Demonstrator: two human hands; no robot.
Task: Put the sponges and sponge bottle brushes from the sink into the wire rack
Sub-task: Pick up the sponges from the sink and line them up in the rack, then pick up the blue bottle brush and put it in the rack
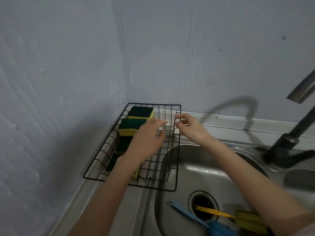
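Black wire rack [95, 160] set in wall corner at 9 o'clock of steel sink [185, 169]. Yellow-green sponges [134, 125] lined along rack's 9 o'clock side. Left hand [146, 142] spread over rack, fingers relaxed, nothing held. Right hand [190, 128] at rack's 3 o'clock rim, fingers loosely curled, nothing seen held. Blue bottle brush [189, 217] and yellow bottle brush [242, 220] left in basin at 6 o'clock, by drain [202, 206]. Dark faucet [288, 142] seen at 3 o'clock.

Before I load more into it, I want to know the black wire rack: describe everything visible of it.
The black wire rack is a rectangular basket of thin dark metal rods, sitting level in the wall corner, its right side overhanging the steel sink. Green-and-yellow sponges line its left side. The left hand reaches over it; the right hand hovers at its far corner.
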